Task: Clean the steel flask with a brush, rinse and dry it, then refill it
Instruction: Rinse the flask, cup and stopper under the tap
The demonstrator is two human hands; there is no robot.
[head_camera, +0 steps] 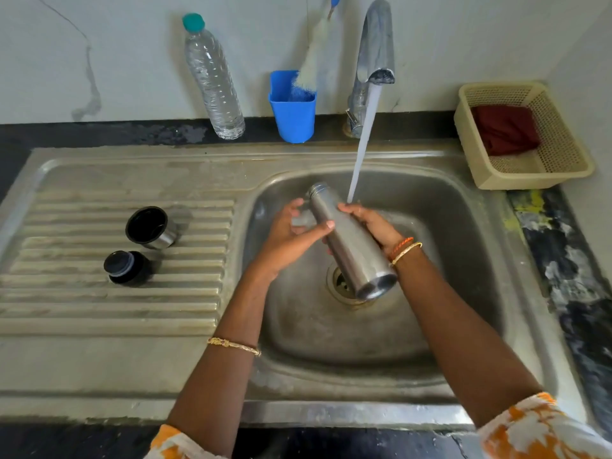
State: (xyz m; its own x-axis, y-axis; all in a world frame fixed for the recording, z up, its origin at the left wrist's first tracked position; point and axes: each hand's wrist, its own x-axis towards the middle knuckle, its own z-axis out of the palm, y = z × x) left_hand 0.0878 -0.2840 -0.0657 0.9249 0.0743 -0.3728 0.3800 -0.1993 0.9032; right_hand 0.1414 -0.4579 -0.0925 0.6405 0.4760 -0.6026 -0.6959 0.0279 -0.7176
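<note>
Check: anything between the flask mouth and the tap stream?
Nothing visible. The steel flask is tilted over the sink, mouth up-left of the stream. The stream lands on the right hand beside it.

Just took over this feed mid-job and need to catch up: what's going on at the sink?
A person holds the steel flask tilted over the sink, both the left hand and the right hand around its body. The tap is running; the stream lands on the right hand's fingers, beside the flask. The flask's cup lid and stopper lie on the drainboard. The brush stands in a blue holder, and a red cloth waits in the basket.
</note>
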